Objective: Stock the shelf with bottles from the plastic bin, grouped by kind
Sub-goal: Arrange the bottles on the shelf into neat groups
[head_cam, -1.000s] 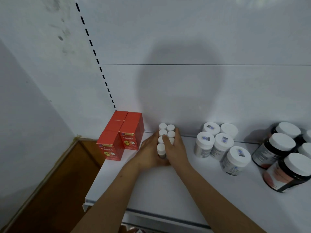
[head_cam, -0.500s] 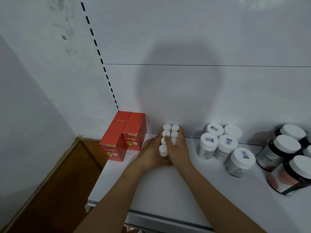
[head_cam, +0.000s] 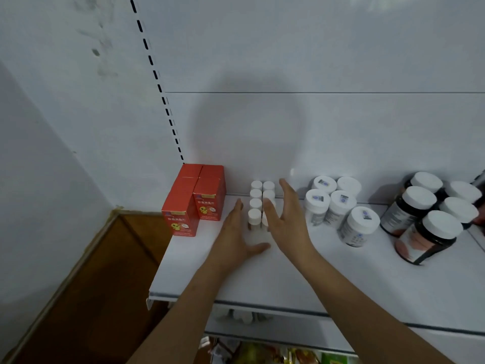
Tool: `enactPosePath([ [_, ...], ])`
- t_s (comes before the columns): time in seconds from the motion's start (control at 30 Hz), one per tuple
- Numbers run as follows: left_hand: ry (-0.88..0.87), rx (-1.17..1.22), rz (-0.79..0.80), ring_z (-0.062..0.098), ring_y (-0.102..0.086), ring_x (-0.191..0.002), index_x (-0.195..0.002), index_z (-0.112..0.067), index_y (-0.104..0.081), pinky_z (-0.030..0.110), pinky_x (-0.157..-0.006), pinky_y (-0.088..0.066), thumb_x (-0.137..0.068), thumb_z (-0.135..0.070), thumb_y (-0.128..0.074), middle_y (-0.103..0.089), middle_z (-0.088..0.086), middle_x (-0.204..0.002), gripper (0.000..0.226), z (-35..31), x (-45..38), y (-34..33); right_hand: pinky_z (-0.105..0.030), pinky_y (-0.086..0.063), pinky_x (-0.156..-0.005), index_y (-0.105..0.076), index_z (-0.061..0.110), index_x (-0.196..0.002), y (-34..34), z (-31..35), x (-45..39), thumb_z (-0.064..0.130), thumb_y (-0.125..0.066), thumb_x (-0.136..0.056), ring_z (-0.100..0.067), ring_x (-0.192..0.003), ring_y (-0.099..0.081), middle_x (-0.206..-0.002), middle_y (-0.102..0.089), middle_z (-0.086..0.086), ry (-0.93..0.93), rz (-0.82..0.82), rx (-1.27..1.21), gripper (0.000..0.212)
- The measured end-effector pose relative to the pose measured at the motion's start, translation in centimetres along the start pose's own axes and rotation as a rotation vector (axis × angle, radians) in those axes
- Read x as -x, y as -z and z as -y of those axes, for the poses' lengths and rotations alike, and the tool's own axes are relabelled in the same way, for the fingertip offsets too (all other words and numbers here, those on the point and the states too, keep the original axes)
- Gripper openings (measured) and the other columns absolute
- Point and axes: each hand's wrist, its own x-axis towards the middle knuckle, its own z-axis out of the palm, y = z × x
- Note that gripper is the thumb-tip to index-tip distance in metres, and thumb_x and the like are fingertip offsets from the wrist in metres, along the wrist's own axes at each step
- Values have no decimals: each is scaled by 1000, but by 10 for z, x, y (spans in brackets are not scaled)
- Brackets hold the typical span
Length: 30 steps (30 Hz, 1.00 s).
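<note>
Several small white-capped bottles (head_cam: 256, 203) stand in two tight rows on the white shelf (head_cam: 275, 279), running back to the rear panel. My left hand (head_cam: 236, 235) lies flat on the shelf just left of the rows, fingers straight. My right hand (head_cam: 284, 219) is held open on the right side of the rows, fingers straight, hiding part of the right row. Neither hand holds anything. The plastic bin is out of view.
Red boxes (head_cam: 195, 203) stand to the left at the shelf's end. Medium white-capped bottles (head_cam: 338, 206) and large dark jars with white lids (head_cam: 430, 219) sit to the right. A lower shelf with packaged goods (head_cam: 262, 353) shows beneath. Brown floor (head_cam: 91, 285) lies left.
Both hands have let go of the small bottles and spread apart to either side of the rows. The front bottles now stand free on the shelf.
</note>
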Motion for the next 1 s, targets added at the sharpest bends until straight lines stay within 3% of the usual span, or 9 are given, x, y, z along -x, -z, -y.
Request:
enactPosePath([
  [0.1, -101, 10, -152, -2, -35, -129, -146, -20, -30, 1, -103, -24, -74, -41, -83, -34, -12, -144, 92, -8, 23, 5, -18, -29, -109, -36, 18, -148, 27, 18, 20, 37, -50, -100, -7, -135, -39, -147, -41, 11, 108, -16, 27, 53],
  [0.23, -271, -11, -371, 14, -50, -103, -114, -13, -51, 25, -91, -45, -78, -17, -77, -47, -2, -113, 45, -28, 35, 11, -24, -37, -107, -52, 13, -134, 83, 28, 30, 21, -52, -97, -10, -127, -48, -135, -54, 4, 260, -183, 175, 38],
  [0.33, -422, -32, -382, 15, -51, -94, -107, -10, -56, 24, -84, -45, -83, -13, -65, -51, 0, -104, 26, -51, 38, -5, -21, -33, -109, -52, 9, -134, 124, 8, 38, 18, -53, -96, -12, -128, -45, -136, -52, 2, 226, -255, 349, 38],
  [0.4, -440, 25, -292, 12, -52, -101, -119, -13, -55, 22, -88, -44, -86, -13, -64, -51, -4, -113, 35, -69, 31, -23, -14, -24, -111, -45, 9, -141, 139, -17, 43, 18, -56, -96, -14, -136, -36, -146, -44, -2, 74, -236, 438, 48],
  [0.5, -330, 150, -174, 4, -42, -125, -141, -18, -41, 14, -104, -33, -89, -16, -64, -40, -14, -133, 57, -95, 16, -51, -26, -25, -113, -38, 10, -146, 145, -55, 46, 24, -59, -91, -22, -142, -31, -151, -38, -7, -84, -166, 517, 60],
  [0.6, -226, 191, -82, -2, -29, -130, -152, -20, -24, 5, -103, -19, -87, -18, -68, -32, -14, -137, 78, -109, 3, -74, -14, -30, -92, -29, 14, -151, 143, -70, 47, 18, -59, -93, -9, -117, -41, -140, -42, -1, -171, -60, 433, 65],
  [0.7, -139, 233, -4, 3, -40, -124, -144, -30, -31, 24, -104, -37, -77, -21, -72, -42, -14, -134, 79, -107, -20, -88, -18, -36, -79, -26, 16, -152, 143, -80, 36, 12, -60, -93, -11, -99, -51, -133, -52, -6, -201, -110, 385, 68],
  [0.83, -66, 286, -31, 18, -57, -113, -125, -30, -41, 48, -91, -52, -65, -27, -71, -56, -8, -120, 68, -104, -39, -102, -17, -40, -81, -29, 7, -148, 145, -87, 19, 11, -62, -92, -26, -109, -60, -130, -56, -4, -239, -193, 285, 65],
  [1.0, -50, 340, -37, 13, -64, -105, -124, -26, -46, 45, -87, -56, -66, -26, -83, -60, -8, -116, 69, -108, -52, -111, 5, -32, -74, -45, 24, -124, 153, -100, 7, 8, -64, -90, 22, -91, -50, -105, -49, 22, -230, -180, 129, 42],
])
